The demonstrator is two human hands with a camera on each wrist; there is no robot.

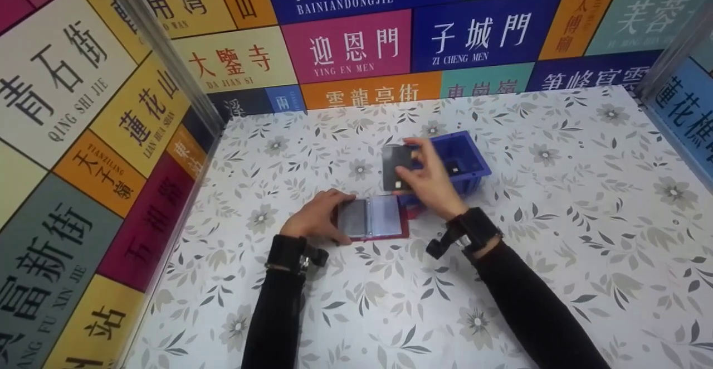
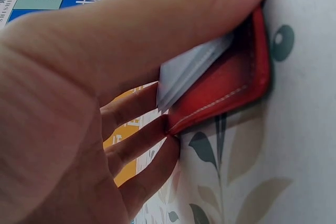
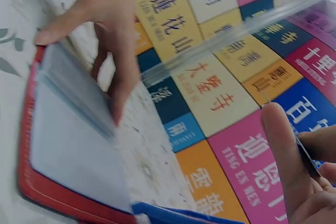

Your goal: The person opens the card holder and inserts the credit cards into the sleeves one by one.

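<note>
A small red card holder (image 1: 384,217) lies spread open on the table, clear plastic sleeves showing inside. My left hand (image 1: 315,215) grips its left side, thumb at the near edge and fingers around the far side; the left wrist view shows the thumb over the red cover (image 2: 215,87). In my right hand (image 1: 429,179) a black card with a gold chip (image 1: 394,163) is pinched between thumb and fingers, raised above the table near the sleeves. Edge-on, that card (image 3: 308,157) appears in the right wrist view.
Just behind and right of the holder stands a blue plastic basket (image 1: 480,160), with a dark card-like item (image 1: 454,168) inside. A floral-patterned cover (image 1: 551,218) lies over the table. Printed panels with Chinese lettering (image 1: 348,45) wall the back and sides.
</note>
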